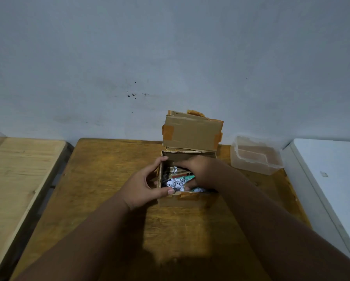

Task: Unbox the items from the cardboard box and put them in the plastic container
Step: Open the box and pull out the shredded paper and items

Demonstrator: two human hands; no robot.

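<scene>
Centrally, the open cardboard box (191, 133) holds shredded paper (176, 183) and a green item (189, 176). Left hand (139, 187) grips its left wall; right hand (202, 171) reaches inside, grasp unclear.

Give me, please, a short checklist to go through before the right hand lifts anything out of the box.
1. Lid stands open: ok.
2. Left hand holds the box by its left wall: ok.
3. Right hand is inside the box: ok.
4. Right hand grips an item: cannot tell, its fingers are partly hidden.
5. Items free of paper scraps: not ok, scraps lie among them.
6. Plastic container stands open, right of the box: ok.
</scene>
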